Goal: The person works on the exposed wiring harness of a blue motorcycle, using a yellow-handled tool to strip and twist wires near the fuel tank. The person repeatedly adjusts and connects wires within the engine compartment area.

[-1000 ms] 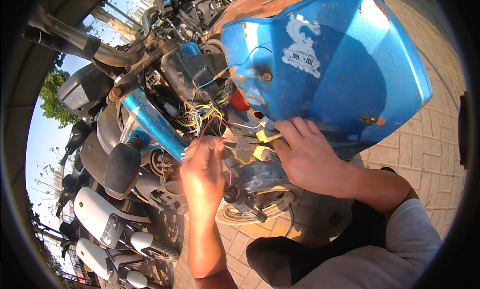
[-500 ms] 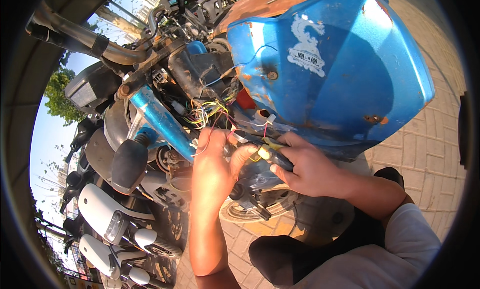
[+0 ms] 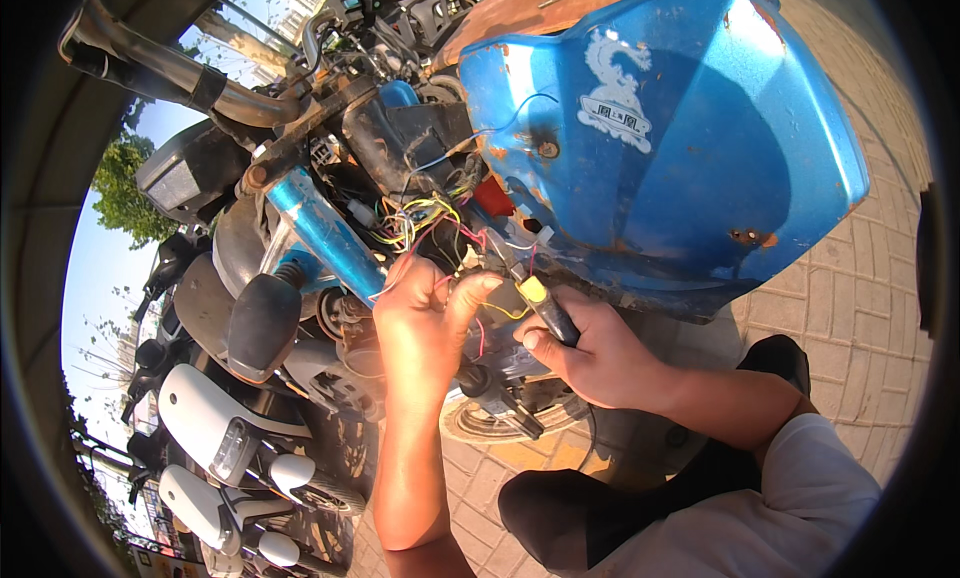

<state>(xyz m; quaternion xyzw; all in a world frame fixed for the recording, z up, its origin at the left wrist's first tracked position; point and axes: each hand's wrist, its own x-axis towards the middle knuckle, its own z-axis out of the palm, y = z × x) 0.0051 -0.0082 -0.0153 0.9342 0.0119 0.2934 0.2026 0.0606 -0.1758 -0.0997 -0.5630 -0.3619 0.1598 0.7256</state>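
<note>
The large, rust-spotted blue metal body panel (image 3: 700, 178) serves as the landmark. Just off its lower left edge, a pliers-like metal tool with yellow and black grips (image 3: 547, 310) is gripped in the right hand (image 3: 600, 350), its fingers and thumb closed around the handles. The tool is tilted with its tips up and to the left, apparently so that the wires can be reached; whether anything is pinched between the tips cannot be told.

Farther left of the panel, the left hand (image 3: 420, 313) is raised among the wire ends, its fingers curled and its thumb extended. The wires seem to be steadied there, but whether one is pinched cannot be told. A tangled bundle of thin multicoloured wires (image 3: 425, 218) is seen beside the panel's left edge, above this hand.

Access appears to be narrowed by the scuffed blue metal tube (image 3: 325, 233), well left of the panel, and by the loose ends around the fingers. A small white plastic connector (image 3: 545, 236) hangs at the panel's lower left edge. A dusty tan wheel (image 3: 480, 425) is seen below the panel, and a white scooter (image 3: 195, 410) far to its left.
</note>
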